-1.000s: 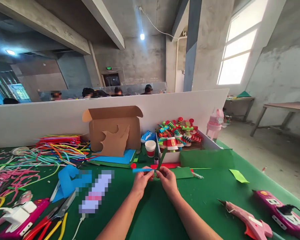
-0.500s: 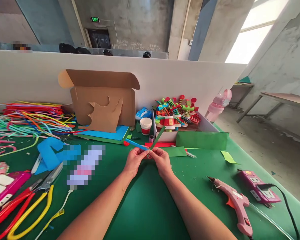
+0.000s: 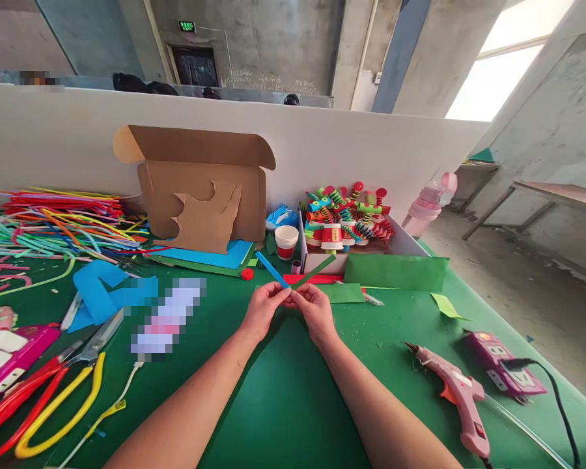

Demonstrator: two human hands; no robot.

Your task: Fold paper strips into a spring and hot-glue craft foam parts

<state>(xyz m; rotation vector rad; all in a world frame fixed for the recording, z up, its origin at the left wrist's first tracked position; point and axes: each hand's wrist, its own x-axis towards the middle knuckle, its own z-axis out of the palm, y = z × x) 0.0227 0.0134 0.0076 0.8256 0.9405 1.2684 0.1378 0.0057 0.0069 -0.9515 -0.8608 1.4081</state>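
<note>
while the left hand (image 3: 264, 311) pinches a blue strip (image 3: 272, 269) and the right hand (image 3: 315, 311) a green strip (image 3: 316, 271), splayed just beyond the hands, the step seems to be interfolding, the next crease likely calling for steady pressure.

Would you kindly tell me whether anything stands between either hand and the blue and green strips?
Nothing visible does: the left hand and right hand pinch the near ends of the blue strip and green strip. The red cap lies to the left, apart from both hands.
</note>
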